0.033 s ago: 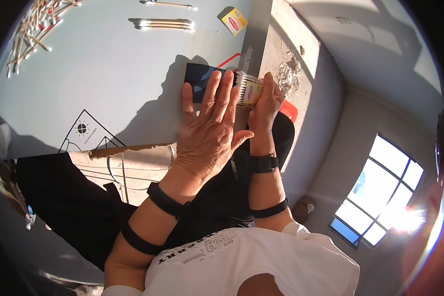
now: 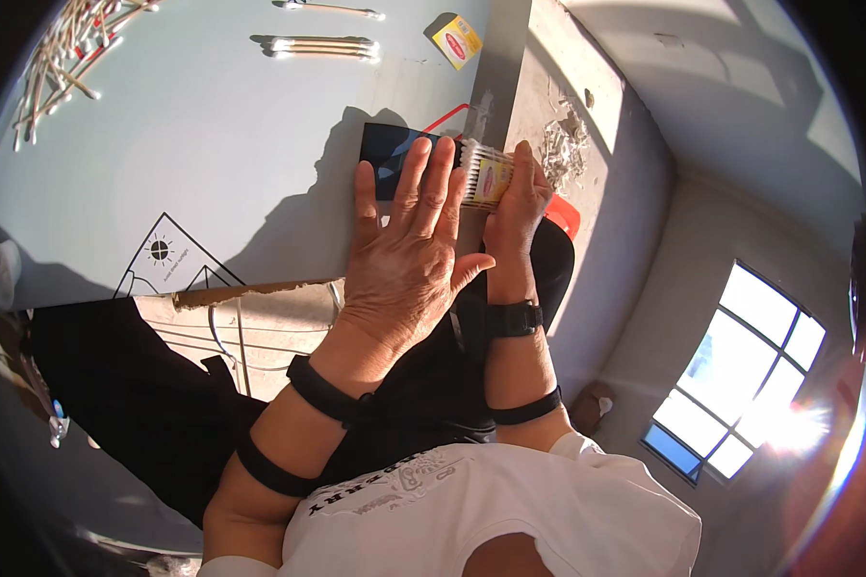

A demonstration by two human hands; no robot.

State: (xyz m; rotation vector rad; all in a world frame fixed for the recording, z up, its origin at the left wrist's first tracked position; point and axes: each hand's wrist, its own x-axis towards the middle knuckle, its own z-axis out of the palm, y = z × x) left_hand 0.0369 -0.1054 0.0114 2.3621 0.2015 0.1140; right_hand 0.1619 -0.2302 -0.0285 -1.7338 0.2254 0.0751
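Observation:
My left hand (image 2: 406,245) lies flat with fingers spread over a dark, flat sheet or pouch (image 2: 379,144) at the table's right edge. Just right of it, my right hand (image 2: 518,213) grips a bundle of cotton swabs (image 2: 492,181) between thumb and fingers. A yellow label with a red oval shows on the bundle. The swabs' white tips meet the dark piece beside my left fingertips; whether they go under it is hidden. A thin red strip (image 2: 445,119) shows behind the dark piece.
The pale table (image 2: 212,144) has a torn cardboard front edge (image 2: 250,292). A loose swab pile (image 2: 63,72) lies far left, a short row of swabs (image 2: 325,48) at the back, and a yellow label (image 2: 456,42) to its right. Shredded scraps (image 2: 565,146) lie on the floor.

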